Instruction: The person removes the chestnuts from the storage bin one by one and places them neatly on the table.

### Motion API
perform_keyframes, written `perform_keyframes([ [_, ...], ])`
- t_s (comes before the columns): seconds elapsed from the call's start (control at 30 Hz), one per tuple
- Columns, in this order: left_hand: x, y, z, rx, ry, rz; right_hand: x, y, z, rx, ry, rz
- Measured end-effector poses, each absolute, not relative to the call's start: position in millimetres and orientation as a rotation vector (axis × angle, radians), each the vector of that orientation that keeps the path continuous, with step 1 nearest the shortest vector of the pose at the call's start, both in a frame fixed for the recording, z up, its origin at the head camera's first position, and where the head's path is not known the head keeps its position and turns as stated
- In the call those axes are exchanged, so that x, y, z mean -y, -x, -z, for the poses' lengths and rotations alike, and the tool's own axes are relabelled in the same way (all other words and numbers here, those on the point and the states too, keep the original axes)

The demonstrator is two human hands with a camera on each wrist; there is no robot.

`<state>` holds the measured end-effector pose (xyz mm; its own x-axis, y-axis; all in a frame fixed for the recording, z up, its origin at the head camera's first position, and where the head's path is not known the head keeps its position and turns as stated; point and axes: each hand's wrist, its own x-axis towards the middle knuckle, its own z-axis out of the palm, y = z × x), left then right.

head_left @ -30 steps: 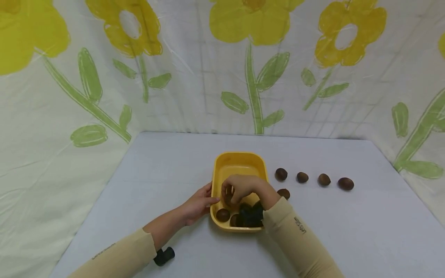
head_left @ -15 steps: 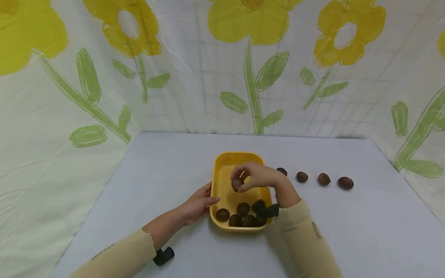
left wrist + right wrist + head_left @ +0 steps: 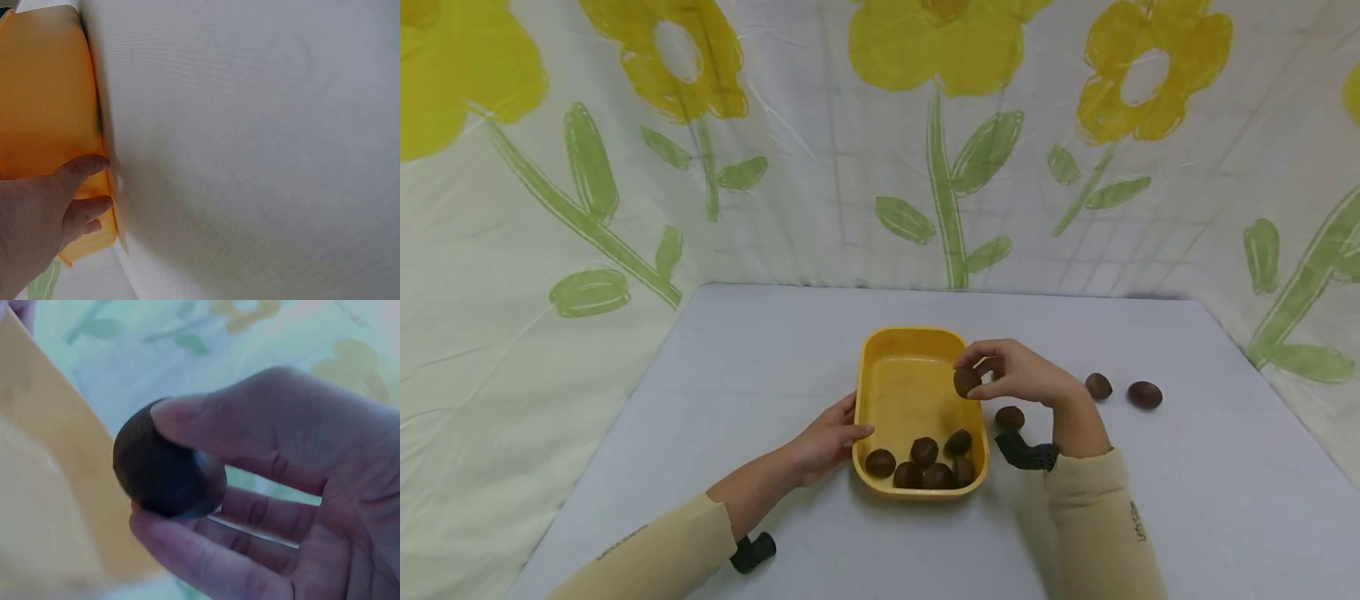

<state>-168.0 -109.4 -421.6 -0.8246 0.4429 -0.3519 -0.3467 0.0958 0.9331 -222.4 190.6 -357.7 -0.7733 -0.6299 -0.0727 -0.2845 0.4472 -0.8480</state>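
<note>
My right hand (image 3: 1018,371) pinches a brown chestnut (image 3: 967,383) between thumb and fingertips, just above the right rim of a yellow plastic box (image 3: 898,379). Up close in the right wrist view, the same dark, glossy chestnut (image 3: 156,469) sits between the thumb and the fingers. My left hand (image 3: 823,442) grips the box's left side, its thumb over the rim. In the left wrist view its fingers (image 3: 84,209) lie against the outer wall. Several chestnuts (image 3: 924,452) lie in the near end of the box.
Right of the box, one chestnut (image 3: 1010,417) lies close to its wall. Farther right are two more chestnuts (image 3: 1098,386); the right hand covers others in that row. The white tabletop (image 3: 760,358) meets a flower-patterned cloth (image 3: 805,167) behind. Black wrist devices (image 3: 1028,453) sit on both wrists.
My right hand has lifted a chestnut from inside the box and carried it right, to above the right rim. The left hand and box have stayed in place.
</note>
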Motion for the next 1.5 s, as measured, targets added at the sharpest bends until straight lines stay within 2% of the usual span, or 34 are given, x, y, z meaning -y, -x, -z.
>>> perform_keyframes([
  [0.6,110.3,166.7,424.6,-1.799,-0.097,-1.804,-282.5,199.0,372.8,-2.512,0.505,1.328],
  [1.03,109.2,167.2,424.6,-1.797,-0.091,-1.806,-309.5,190.5,414.8,-2.446,0.298,1.338],
  [1.27,108.7,166.7,422.8,-1.798,-0.092,-1.802,-315.9,191.3,433.7,-2.488,0.327,1.261],
  [1.5,108.3,166.4,421.7,-1.803,-0.088,-1.802,-313.1,189.2,433.7,-2.528,0.349,1.215],
])
